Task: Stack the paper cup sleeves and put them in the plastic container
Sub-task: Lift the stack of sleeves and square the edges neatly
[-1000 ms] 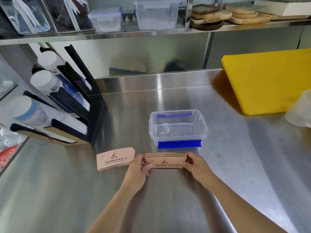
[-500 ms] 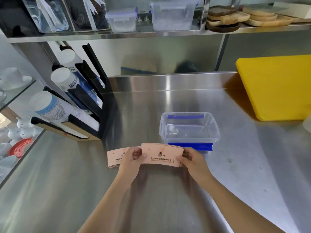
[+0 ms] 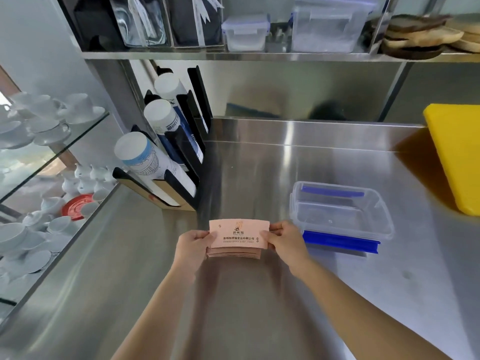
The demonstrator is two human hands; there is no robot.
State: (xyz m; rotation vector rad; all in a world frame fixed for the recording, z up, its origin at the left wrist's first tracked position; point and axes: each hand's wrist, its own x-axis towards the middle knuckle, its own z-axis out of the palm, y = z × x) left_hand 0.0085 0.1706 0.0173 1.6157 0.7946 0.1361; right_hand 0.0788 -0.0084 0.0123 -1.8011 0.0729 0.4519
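A stack of flat pink paper cup sleeves (image 3: 238, 234) with printed text is held between both hands over the steel counter. My left hand (image 3: 193, 242) grips its left end and my right hand (image 3: 283, 239) grips its right end. Under the top sleeve, the edges of more sleeves (image 3: 233, 255) show as one pile; I cannot tell whether that pile rests on the counter. The clear plastic container (image 3: 384, 219) with blue clips stands open and empty just right of my right hand.
A black rack with paper cup stacks (image 3: 166, 162) stands at the left rear of the counter. A yellow cutting board (image 3: 457, 157) leans at the right. Glass shelves with white cups (image 3: 46, 118) are at the far left. A shelf above holds lidded boxes (image 3: 245, 32).
Both hands lifted the right stack and carried it left, over the second pile that lay on the counter. The two piles now line up as one. The camera view shifted left.
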